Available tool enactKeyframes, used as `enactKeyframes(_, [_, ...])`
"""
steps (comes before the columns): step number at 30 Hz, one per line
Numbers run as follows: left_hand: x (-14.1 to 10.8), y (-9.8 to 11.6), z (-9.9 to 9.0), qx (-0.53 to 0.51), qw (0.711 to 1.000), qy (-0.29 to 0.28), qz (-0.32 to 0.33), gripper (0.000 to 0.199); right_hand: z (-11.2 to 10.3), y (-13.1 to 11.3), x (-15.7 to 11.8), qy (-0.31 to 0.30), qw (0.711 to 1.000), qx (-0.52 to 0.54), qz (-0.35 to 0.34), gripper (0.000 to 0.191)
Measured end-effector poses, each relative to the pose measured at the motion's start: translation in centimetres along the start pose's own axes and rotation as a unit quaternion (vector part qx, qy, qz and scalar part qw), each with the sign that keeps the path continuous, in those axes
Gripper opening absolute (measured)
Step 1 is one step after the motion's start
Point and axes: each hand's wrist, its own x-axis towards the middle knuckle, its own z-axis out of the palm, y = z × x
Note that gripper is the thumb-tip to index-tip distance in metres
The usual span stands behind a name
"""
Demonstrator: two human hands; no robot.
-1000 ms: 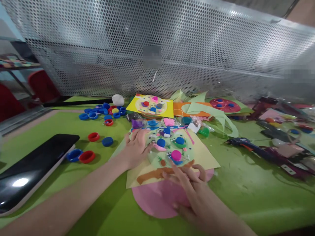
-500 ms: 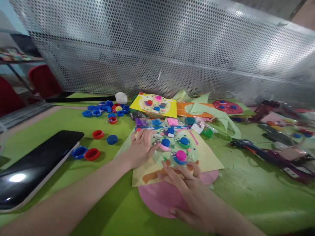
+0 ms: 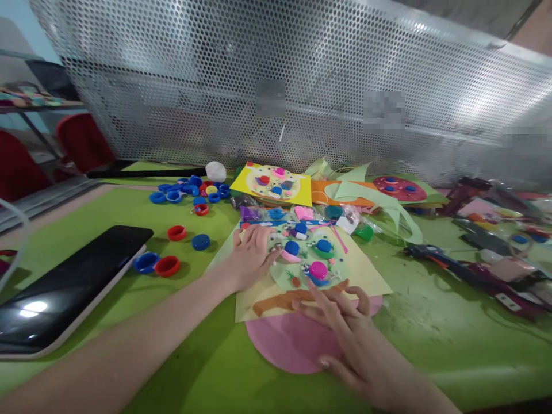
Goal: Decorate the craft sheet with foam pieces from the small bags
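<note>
A pale yellow paper craft sheet (image 3: pixel 366 273) lies on the table, decorated with bottle caps and small ornaments. Resting on its left side is my left hand (image 3: pixel 253 259), palm down, with the thumb near a blue cap (image 3: pixel 292 248). My right hand (image 3: pixel 345 328) is spread over the lower edge, its fingers over a brown paper branch (image 3: pixel 278 301) and its index fingertip close to a pink cap (image 3: pixel 318 270). Neither hand grips anything. Partly under the sheet sits a pink paper circle (image 3: pixel 293 348).
Left of the sheet are a black phone (image 3: pixel 77 282), red caps (image 3: pixel 167 266) and a pile of blue caps (image 3: pixel 174 196). Behind stands a yellow craft card (image 3: pixel 304 190) against a perforated metal panel (image 3: pixel 224 75). A glue gun (image 3: pixel 466 270) lies to the right.
My right hand has shifted slightly right and its fingers have drawn off part of the brown branch. My left hand stays on the sheet's left side. The view has moved slightly.
</note>
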Motion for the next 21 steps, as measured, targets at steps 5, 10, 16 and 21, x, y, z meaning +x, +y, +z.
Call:
enactKeyframes(5, [-0.1,0.2,-0.1,0.012,1.000,0.014,-0.001,0.037,1.2,-0.8,-0.2,0.078,0.996,-0.044,0.028,0.070])
enactKeyframes(10, [-0.2,0.4,-0.1,0.022,1.000,0.022,-0.001,0.036,1.8,-2.9,0.6,0.047,0.997,-0.028,0.049,0.080])
enactKeyframes(16, [-0.1,0.6,0.0,0.037,0.999,0.032,-0.022,0.034,2.3,-5.1,1.7,0.048,0.990,0.069,0.113,0.086])
enactKeyframes(21, [0.0,0.8,0.1,0.048,0.998,0.029,-0.034,0.035,2.8,-6.3,2.6,0.041,0.983,0.114,0.140,0.097])
